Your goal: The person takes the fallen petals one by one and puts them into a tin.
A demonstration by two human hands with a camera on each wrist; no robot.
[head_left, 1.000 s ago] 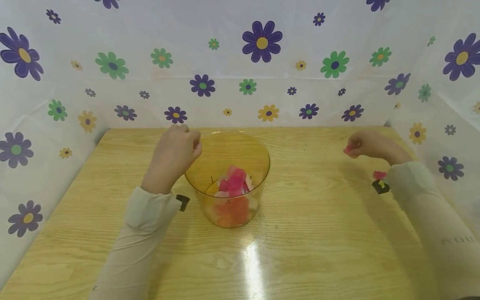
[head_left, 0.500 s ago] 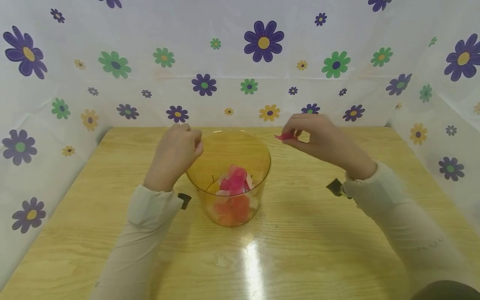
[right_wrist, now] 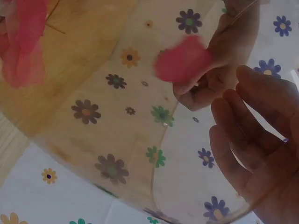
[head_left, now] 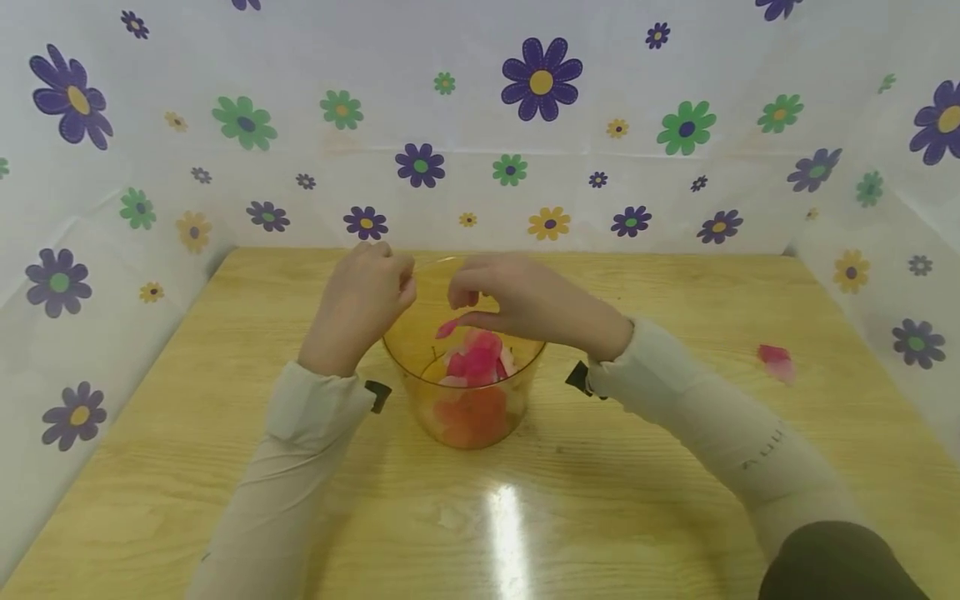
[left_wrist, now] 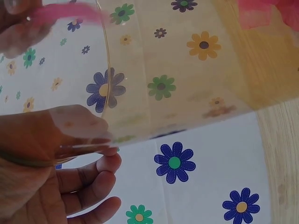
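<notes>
A see-through amber plastic tub (head_left: 422, 404) stands on the table, with pink and pale petals (head_left: 480, 362) heaped at its bottom. My left hand (head_left: 358, 304) grips the left side of the rim, its thumb and fingers on either side of the wall in the left wrist view. Over the tub's mouth is my right hand (head_left: 525, 302), thumb and fingers spread apart. Just below its thumb a single pink petal (head_left: 447, 328) is in the air. The right wrist view has this petal (right_wrist: 182, 60) blurred and clear of the relaxed right fingers.
One more pink petal (head_left: 777, 363) lies on the wooden table (head_left: 637, 500) to the right. A white cloth (head_left: 465, 50) printed with flowers stands round the back and both sides. Dark straps hang at both cuffs.
My right hand has carried a petal leftward from the table's right side to over the tub, and its fingers have parted from it. The left hand has stayed on the rim.
</notes>
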